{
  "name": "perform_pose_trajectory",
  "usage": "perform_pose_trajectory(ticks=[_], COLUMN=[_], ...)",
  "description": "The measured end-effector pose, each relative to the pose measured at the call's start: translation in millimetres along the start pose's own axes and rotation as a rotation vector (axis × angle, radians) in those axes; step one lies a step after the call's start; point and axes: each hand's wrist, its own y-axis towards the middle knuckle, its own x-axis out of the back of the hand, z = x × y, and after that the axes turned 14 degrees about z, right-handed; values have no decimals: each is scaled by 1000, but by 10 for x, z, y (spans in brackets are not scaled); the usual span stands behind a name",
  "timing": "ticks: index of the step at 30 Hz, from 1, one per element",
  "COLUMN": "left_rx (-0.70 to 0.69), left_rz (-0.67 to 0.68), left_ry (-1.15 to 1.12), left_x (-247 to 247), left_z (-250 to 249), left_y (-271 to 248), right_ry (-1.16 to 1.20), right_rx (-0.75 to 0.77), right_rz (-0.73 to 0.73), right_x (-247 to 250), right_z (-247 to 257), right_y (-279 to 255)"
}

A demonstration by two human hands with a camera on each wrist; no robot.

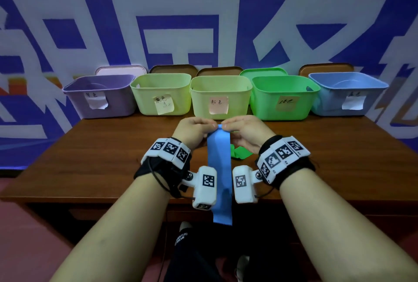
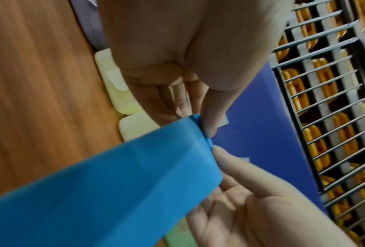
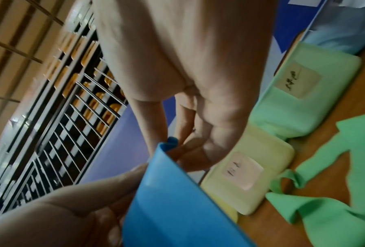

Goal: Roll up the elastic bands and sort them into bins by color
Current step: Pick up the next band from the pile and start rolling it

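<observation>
A: Nearest the camera, the free end of the blue band (image 1: pixel 220 180) hangs past the counter (image 1: pixel 90 157) edge, between the two wrist-mounted camera units. Confirm?

B: Confirmed. The band runs up from there to the fingers. The left hand (image 1: pixel 193 129) and the right hand (image 1: pixel 245 130) meet at its top edge, held above the counter.

A: State of the fingers?

B: Both sets grasp the band. In the left wrist view the left thumb presses on the top edge of the blue band (image 2: pixel 113 183), where a small tight fold or roll has formed; the other left fingers (image 2: pixel 177 100) are curled behind it. The right wrist view shows the same edge of the band (image 3: pixel 177 200) pinched by the right fingers (image 3: pixel 190 130).

A: Anything else near the fingers?

B: A green band (image 1: pixel 239 152) lies crumpled on the counter just below and beside the right hand, unrolled, not touched by either hand.

A: Beyond the fingers?

B: A row of five bins along the far edge, each with a paper label: purple bin (image 1: pixel 99 96) far left, then two pale yellow-green bins (image 1: pixel 161 93) (image 1: pixel 220 96), the second straight beyond the fingers, then a green bin (image 1: pixel 282 96), then a light blue bin (image 1: pixel 346 91) far right. Lids lean upright behind them against a blue wall banner (image 1: pixel 203 21).
</observation>
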Motion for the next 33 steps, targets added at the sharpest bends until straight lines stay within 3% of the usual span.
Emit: perform_pose_trajectory(ticks=[9, 13, 24, 33], left_rx=[38, 48, 26, -30], left_rz=[-47, -50, 23, 30], left_ry=[29, -10, -132, -277], left_x=[242, 340, 621, 715], left_z=[530, 671, 843, 998], left_y=[729, 1023, 1671, 1975], right_ry=[-74, -117, -80, 82], right_rx=[-87, -59, -53, -50], right_rz=[-8, -70, -84, -10], right_x=[258, 335, 548, 686], right_z=[-480, -614, -683, -775], right_y=[688, 1004, 1615, 1992])
